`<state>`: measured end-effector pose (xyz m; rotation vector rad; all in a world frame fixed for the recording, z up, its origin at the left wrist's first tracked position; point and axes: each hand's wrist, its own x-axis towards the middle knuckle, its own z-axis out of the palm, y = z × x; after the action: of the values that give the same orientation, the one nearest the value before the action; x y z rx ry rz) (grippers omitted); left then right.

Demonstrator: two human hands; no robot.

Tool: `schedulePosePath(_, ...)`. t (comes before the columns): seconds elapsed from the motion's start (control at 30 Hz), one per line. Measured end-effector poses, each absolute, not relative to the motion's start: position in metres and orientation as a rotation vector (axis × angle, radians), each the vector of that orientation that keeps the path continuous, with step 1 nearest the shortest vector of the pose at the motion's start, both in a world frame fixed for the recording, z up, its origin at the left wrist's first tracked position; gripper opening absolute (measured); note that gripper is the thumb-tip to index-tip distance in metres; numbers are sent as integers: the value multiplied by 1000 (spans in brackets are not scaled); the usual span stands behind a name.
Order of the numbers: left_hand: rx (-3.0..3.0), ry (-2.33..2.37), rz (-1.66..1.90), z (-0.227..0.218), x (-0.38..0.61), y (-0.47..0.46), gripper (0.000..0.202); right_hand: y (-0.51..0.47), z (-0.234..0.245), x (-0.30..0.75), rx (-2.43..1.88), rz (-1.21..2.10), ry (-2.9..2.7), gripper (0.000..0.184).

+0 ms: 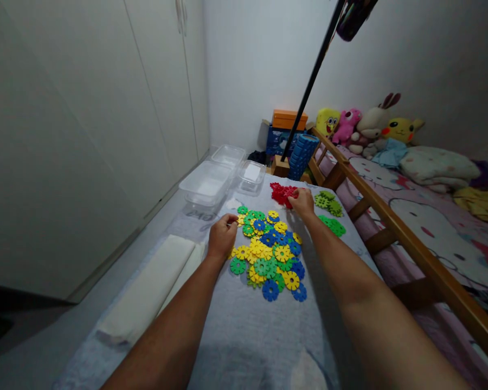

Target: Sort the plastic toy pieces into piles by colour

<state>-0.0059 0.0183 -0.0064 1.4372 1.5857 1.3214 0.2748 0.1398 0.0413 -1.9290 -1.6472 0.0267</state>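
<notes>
A mixed pile of yellow, green and blue notched plastic discs (264,252) lies spread on the cloth-covered surface. My left hand (223,236) is at the pile's left edge, its fingers closed together beside a yellow disc (241,219); whether anything is pinched in them is hidden. Farther back, my right hand (303,202) has its thumb and fingers closed at the right side of a heap of red discs (281,194), on a red disc mostly covered by the fingertips. Light green discs (328,202) and brighter green discs (332,226) form separate groups to its right.
Clear plastic containers stand at the back left: a large one (206,184), another behind it (229,155) and a smaller one (252,174). A folded cream cloth (154,287) lies left. A wooden bed rail (374,208) borders the right; a black pole (314,78) rises behind.
</notes>
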Motion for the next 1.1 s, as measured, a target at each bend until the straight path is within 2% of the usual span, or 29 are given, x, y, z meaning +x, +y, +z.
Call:
schedulePosePath(0.4, 1461, 1605, 1286, 0, -5, 14, 23, 155, 34, 265, -1779, 76, -1572, 5)
schedulePosePath(0.53, 1485, 1621, 1267, 0, -4, 15, 23, 130, 38, 267, -1699, 78, -1634, 11)
schedulePosePath(0.7, 1711, 1725, 1206, 3, -3, 14, 25, 87, 36, 254, -1616, 248, -1924, 18)
schedulePosePath(0.87, 1958, 1821, 907, 7, 1, 7, 37, 63, 27, 223, -1557, 335, -2185, 33)
schedulePosePath(0.97, 2090, 1723, 759, 8, 2, 3, 35, 57, 26, 208, -1550, 390, -2291, 38)
schedulePosePath(1.1, 2135, 1655, 788, 8, -1, 3, 27, 48, 31, 205, -1487, 489, -2357, 33)
